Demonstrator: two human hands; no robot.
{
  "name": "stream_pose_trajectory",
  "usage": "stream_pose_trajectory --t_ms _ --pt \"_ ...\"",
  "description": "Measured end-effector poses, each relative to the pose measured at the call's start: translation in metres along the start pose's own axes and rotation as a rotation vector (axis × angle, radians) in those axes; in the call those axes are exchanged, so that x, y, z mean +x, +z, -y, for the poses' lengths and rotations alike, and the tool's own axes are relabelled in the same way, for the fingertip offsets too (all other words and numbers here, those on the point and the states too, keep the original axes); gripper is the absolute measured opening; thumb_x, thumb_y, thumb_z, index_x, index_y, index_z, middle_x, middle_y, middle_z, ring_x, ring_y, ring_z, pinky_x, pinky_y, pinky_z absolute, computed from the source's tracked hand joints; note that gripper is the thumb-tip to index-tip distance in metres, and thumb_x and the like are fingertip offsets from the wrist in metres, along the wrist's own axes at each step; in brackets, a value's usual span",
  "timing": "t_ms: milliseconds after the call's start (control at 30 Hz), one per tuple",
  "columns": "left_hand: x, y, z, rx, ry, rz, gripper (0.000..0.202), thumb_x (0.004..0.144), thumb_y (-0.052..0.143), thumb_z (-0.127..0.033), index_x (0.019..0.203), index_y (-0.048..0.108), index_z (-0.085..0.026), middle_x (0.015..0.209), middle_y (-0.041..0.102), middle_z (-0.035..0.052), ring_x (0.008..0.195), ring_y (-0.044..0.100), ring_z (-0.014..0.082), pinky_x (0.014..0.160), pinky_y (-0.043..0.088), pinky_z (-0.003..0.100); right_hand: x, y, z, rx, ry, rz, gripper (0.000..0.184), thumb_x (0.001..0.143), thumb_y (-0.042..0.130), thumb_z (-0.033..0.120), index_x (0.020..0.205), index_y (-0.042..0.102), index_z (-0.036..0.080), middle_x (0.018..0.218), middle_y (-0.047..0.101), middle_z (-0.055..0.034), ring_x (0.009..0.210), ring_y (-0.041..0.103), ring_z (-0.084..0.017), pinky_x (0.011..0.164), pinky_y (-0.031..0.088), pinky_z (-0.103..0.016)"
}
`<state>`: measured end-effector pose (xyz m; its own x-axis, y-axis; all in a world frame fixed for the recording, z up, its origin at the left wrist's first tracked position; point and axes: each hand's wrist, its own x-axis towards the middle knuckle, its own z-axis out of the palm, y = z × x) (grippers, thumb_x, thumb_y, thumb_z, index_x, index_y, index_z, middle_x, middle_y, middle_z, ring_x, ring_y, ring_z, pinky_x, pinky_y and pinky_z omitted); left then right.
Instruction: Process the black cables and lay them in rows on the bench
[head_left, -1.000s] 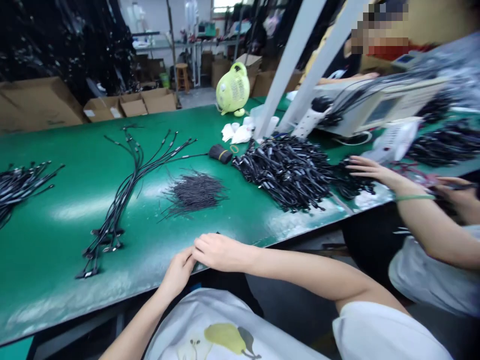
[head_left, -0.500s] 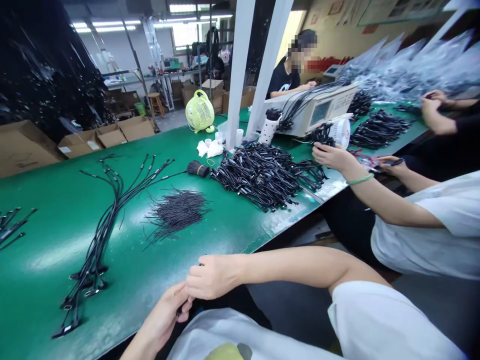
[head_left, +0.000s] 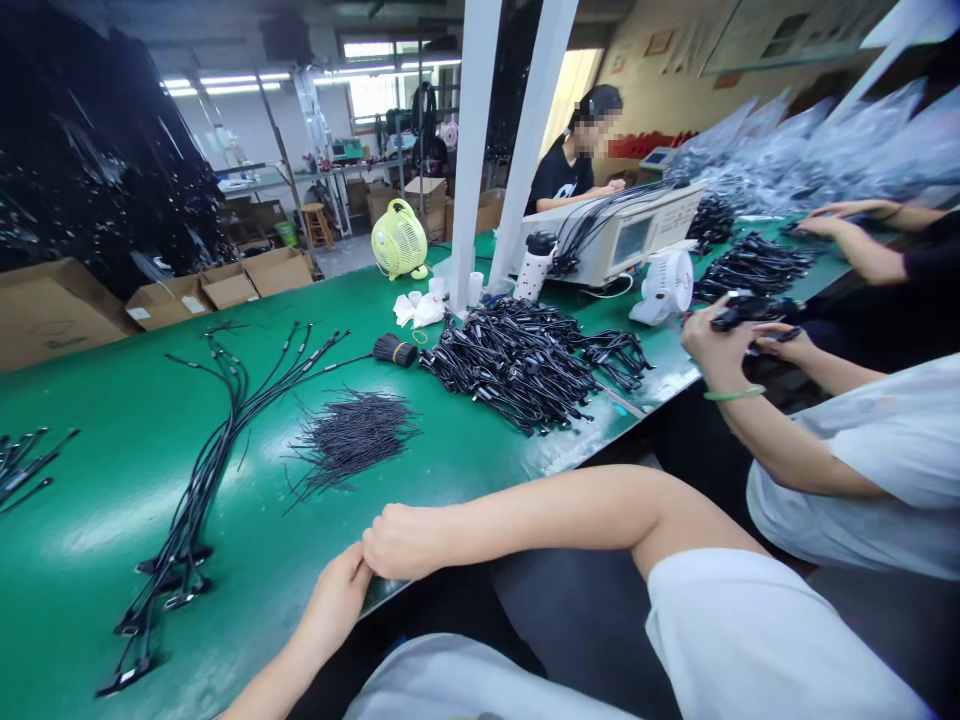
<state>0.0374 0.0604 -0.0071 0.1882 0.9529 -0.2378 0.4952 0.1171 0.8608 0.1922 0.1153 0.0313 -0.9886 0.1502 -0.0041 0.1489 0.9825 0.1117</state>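
Right hand [head_left: 401,540] grip fisted, left hand [head_left: 337,600] grip hidden, touching at green surface [head_left: 75,500] edge; thin black wire-strand heap [head_left: 352,435] directly ahead, strands crosswise.

A loose pile of thin black wires [head_left: 352,435] lies flat on the green tabletop [head_left: 75,520], at 12 o'clock from the right hand [head_left: 401,540]. At the pile's 9 o'clock lies a long bundle of black cables [head_left: 212,458], splayed at both ends.

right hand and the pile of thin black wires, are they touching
Apart. The head view shows the right hand at the near edge, with bare green table between it and the pile of thin black wires.
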Motion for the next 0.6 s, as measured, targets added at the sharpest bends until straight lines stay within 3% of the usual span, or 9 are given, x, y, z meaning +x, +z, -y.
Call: stream_pose_trajectory --t_ms 100,167,267,433,500,600 --pt "0.007 -0.002 0.005 -0.003 -0.011 -0.081 0.039 0.080 0.051 -0.035 0.111 0.065 -0.018 0.129 0.062 0.0136 0.123 0.054 0.0292 0.109 0.032 0.044 0.004 0.007 0.000 -0.103 0.027 -0.057 0.023 0.086 0.041 0.006 0.082 0.063 0.003 0.072 0.061 -0.0127 0.062 0.058 -0.020 0.045 0.037 -0.029" --pt "0.012 -0.002 0.008 -0.050 -0.075 -0.108 0.048 0.078 0.052 -0.037 0.119 0.061 -0.016 0.138 0.055 0.0149 0.131 0.047 0.0289 0.113 0.028 0.045 0.005 0.013 0.006 -0.148 0.104 -0.107 0.025 0.086 0.038 0.005 0.085 0.063 0.001 0.072 0.060 -0.0133 0.060 0.058 -0.020 0.044 0.037 -0.029" --pt "0.019 -0.002 0.011 -0.114 -0.146 -0.083 0.050 0.075 0.054 -0.039 0.118 0.061 -0.015 0.140 0.053 0.0157 0.133 0.045 0.0297 0.115 0.026 0.045 0.006 0.022 0.016 -0.153 0.230 -0.163 0.025 0.086 0.038 0.005 0.088 0.062 0.001 0.072 0.060 -0.0128 0.060 0.058 -0.019 0.044 0.039 -0.029" --pt "0.031 -0.011 0.001 -0.146 -0.083 -0.076 0.044 0.066 0.061 -0.038 0.104 0.068 -0.016 0.131 0.061 0.0152 0.130 0.048 0.0332 0.116 0.023 0.048 0.010 0.014 0.004 -0.072 0.275 -0.065 0.018 0.083 0.044 0.005 0.079 0.061 0.003 0.075 0.063 -0.0148 0.064 0.060 -0.020 0.047 0.043 -0.029" --pt "0.036 -0.017 -0.011 -0.251 -0.040 -0.116 0.042 0.065 0.065 -0.035 0.103 0.069 -0.018 0.130 0.062 0.0122 0.134 0.043 0.0323 0.117 0.022 0.048 0.010 0.002 -0.011 0.006 0.402 -0.098 0.018 0.084 0.045 0.010 0.087 0.061 0.004 0.079 0.064 -0.0134 0.067 0.061 -0.020 0.049 0.045 -0.030" --pt "0.039 -0.022 -0.030 -0.574 -0.072 -0.122 0.044 0.071 0.066 -0.041 0.111 0.067 -0.023 0.130 0.062 0.0085 0.137 0.039 0.0309 0.112 0.033 0.048 0.008 -0.013 -0.026 0.150 0.647 -0.228 0.021 0.087 0.046 0.022 0.096 0.060 0.009 0.084 0.065 -0.0095 0.071 0.063 -0.021 0.050 0.046 -0.030"
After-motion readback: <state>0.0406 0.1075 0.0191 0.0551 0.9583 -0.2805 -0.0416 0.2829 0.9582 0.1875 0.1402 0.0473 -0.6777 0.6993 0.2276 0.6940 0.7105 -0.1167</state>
